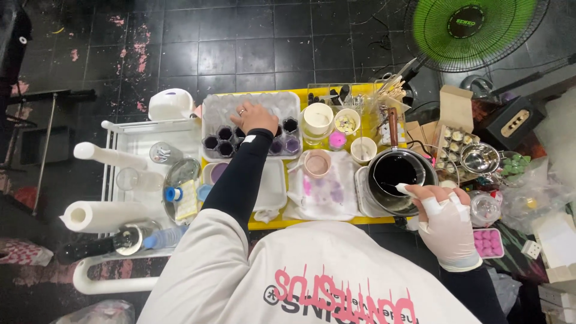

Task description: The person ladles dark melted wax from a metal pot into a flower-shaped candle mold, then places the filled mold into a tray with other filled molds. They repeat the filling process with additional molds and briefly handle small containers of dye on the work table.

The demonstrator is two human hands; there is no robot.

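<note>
White shirt back with pink print fills the bottom of the head view, closest to the lens. Right hand, in a whitish glove with taped fingers, sits at the near rim of a dark pan and pinches a small white spoon-like tool whose tip is over the black liquid. Pan has a wooden handle pointing away, and rests at the right end of the yellow worktop.

Left hand, bare with a ring, black sleeve, is stretched forward and lies palm-down on a white egg-tray mould. Fingers are curled over the cells; can't tell if they hold anything. Cells just beside the hand carry dark and purple fills.

Between the two hands: pink cup on a stained white cloth, white cup, small bowl. Left of the worktop: white rack with paper roll and glass lid. Far right: metal strainer, pink mould. Green fan stands on the black tile floor.
</note>
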